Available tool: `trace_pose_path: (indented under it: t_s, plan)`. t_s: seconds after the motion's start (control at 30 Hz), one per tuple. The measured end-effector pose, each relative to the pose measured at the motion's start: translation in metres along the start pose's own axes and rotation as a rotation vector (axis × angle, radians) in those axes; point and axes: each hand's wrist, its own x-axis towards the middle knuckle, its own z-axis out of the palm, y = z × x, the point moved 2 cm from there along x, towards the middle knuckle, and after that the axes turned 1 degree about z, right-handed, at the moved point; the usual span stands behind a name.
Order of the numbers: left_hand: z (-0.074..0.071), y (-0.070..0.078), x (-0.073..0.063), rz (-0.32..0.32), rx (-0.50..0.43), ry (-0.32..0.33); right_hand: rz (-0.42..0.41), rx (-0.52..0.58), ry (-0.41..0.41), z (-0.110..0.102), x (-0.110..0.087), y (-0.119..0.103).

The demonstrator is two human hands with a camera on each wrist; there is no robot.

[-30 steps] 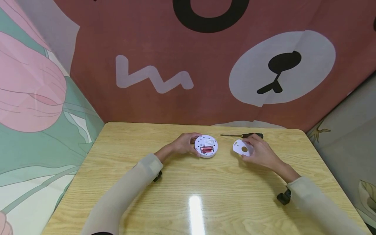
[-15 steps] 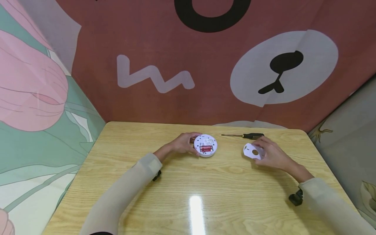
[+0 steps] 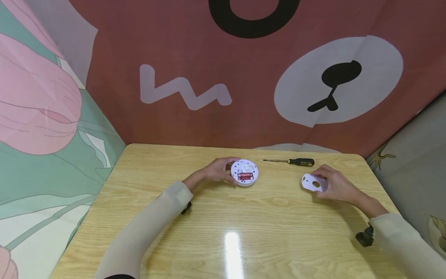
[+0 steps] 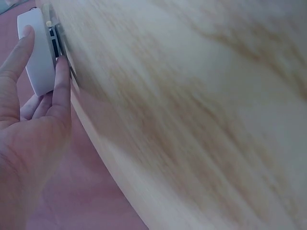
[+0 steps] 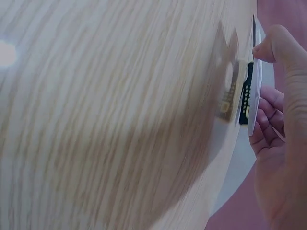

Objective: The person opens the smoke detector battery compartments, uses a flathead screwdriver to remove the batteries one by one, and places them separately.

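Note:
My left hand (image 3: 217, 169) grips the left edge of a round white device (image 3: 237, 167), its battery side facing up. Red batteries (image 3: 245, 176) lie in its open compartment. In the left wrist view the device (image 4: 39, 57) appears edge-on, with the thumb on its side and the other fingers beneath or behind it. Farther right, my right hand (image 3: 337, 186) pinches a thin white plate (image 3: 308, 183) with a round hole, flat-cut on one side. The right wrist view has this plate (image 5: 257, 86) edge-on, tilted close above the table, with part of it hidden by the fingers.
A screwdriver (image 3: 301, 162) with a black and yellow handle lies near the table's back edge, its tip pointing left. The wooden table (image 3: 195, 236) meets a printed cloth wall (image 3: 181, 128) at the back. A bright reflection shows on the tabletop.
My right hand has carried the white plate to the right and slightly nearer me, uncovering the screwdriver's handle. The left hand and the round device have stayed in nearly the same place.

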Motion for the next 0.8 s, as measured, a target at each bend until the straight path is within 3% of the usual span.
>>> trace_pose_path:
  t_s: [0.23,0.6,0.8]
  plan:
    - [-0.001,0.002,-0.001,0.005,0.017,-0.016,0.017,-0.027,0.003,-0.005,-0.008,0.01]
    - [-0.001,0.004,-0.001,0.018,0.003,-0.028,0.11,-0.039,-0.065,-0.009,-0.018,0.023]
    - [0.001,0.006,-0.001,0.011,-0.004,-0.02,0.1,-0.055,-0.04,-0.011,-0.028,0.03]
